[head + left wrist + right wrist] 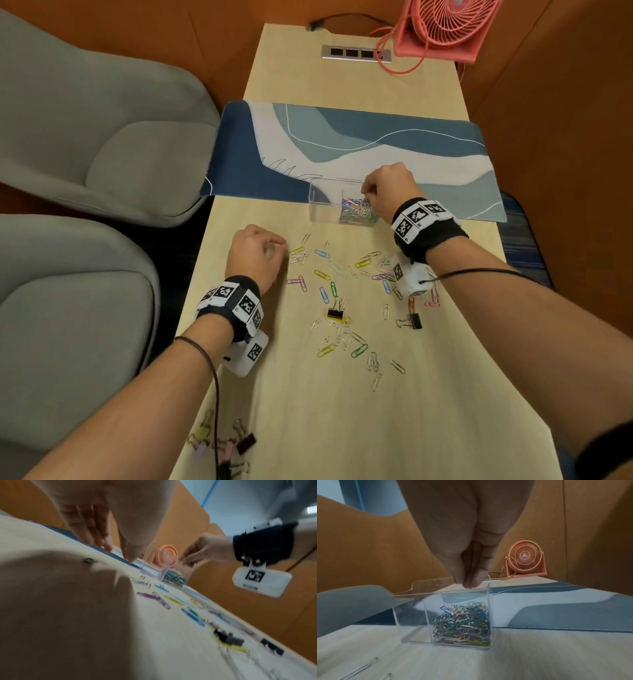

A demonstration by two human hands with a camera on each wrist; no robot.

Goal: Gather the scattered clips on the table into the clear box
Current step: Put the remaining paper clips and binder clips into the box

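A clear two-compartment box [320, 209] stands at the near edge of the blue mat; its right compartment holds a heap of paper clips [462, 623]. My right hand [469, 582] hovers just over that compartment's rim, fingertips pinched together on what looks like a thin silver paper clip. Several coloured and silver paper clips [329, 270] lie scattered on the wooden table [308, 411] in front of the box, with two black binder clips [335, 312] among them. My left hand [279, 248] is low at the left edge of the scatter, fingertips [130, 559] pointing down at the table beside some silver and yellow clips, nothing seen between them.
More binder clips [239, 442] lie near the front left table edge under my left forearm. A pink desk fan [445, 24] and a socket strip [356, 53] sit at the far end. Grey chairs [102, 137] stand to the left of the table.
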